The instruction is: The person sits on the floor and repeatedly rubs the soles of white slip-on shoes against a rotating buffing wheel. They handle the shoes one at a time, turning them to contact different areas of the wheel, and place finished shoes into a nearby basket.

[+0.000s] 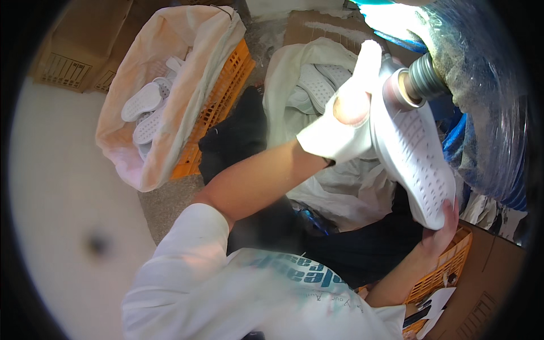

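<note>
A white moulded shoe (416,150) is held at a slant in front of me, its dimpled sole facing up. My left hand (351,116), in a white glove that leaves some skin bare, grips the upper end; glare hides most of its fingers. At the lower end, my bare right hand (445,226) is closed round the tip, its fingers partly behind the shoe. A round metal-rimmed tool head (403,90) with a grey ribbed collar (428,76) sits against or just over the sole's upper part; I cannot tell whether they touch.
An orange crate (226,93) with a pale liner (122,127) holds several white shoes at left. Ahead, a whitish bag (277,73) holds more shoes (317,85). Plastic-wrapped blue material (493,113) hangs at right. Another orange crate (462,249) and cardboard (493,272) lie near my right arm.
</note>
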A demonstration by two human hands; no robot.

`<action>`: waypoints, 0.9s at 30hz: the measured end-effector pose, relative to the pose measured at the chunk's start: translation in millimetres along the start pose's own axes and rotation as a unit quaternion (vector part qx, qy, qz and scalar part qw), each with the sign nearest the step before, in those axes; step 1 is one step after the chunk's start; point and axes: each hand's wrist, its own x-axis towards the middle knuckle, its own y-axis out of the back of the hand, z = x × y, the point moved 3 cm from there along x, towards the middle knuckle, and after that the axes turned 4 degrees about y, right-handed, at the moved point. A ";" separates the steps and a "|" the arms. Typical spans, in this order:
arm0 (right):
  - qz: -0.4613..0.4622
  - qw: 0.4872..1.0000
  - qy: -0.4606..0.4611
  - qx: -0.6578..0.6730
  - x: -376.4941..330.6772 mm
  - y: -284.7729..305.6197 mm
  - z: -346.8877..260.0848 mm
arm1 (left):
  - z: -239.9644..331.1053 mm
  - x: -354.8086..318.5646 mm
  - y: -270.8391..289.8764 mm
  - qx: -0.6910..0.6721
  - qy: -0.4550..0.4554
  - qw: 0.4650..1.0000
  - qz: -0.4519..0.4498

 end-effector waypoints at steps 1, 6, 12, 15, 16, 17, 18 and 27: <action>-0.009 1.000 0.005 0.019 3.8 -5.6 3.2 | 3.6 0.6 -2.5 0.011 0.000 1.000 -0.008; -0.084 0.992 -0.013 0.098 19.2 -43.7 39.1 | 47.8 16.5 9.1 0.097 0.013 0.993 -0.070; -0.376 0.924 -0.067 -0.039 32.4 -80.4 42.1 | 31.5 3.6 39.2 0.215 0.002 0.976 0.044; -0.431 0.879 -0.127 -0.156 51.5 -84.2 27.9 | 13.6 -3.9 28.0 0.167 0.044 0.984 0.033; -0.406 0.886 -0.132 -0.180 55.7 -81.7 22.1 | 11.4 -2.5 23.3 0.187 0.055 0.980 0.041; -0.387 0.893 -0.127 -0.194 59.6 -78.7 14.9 | 7.8 0.1 18.6 0.206 0.063 0.975 0.048; -0.355 0.902 -0.112 -0.219 64.6 -74.3 6.4 | 4.2 1.8 12.8 0.175 0.074 0.981 0.031; -0.309 0.923 -0.063 -0.220 88.3 -65.7 -28.8 | -6.1 -5.5 -10.7 0.160 0.047 0.985 0.034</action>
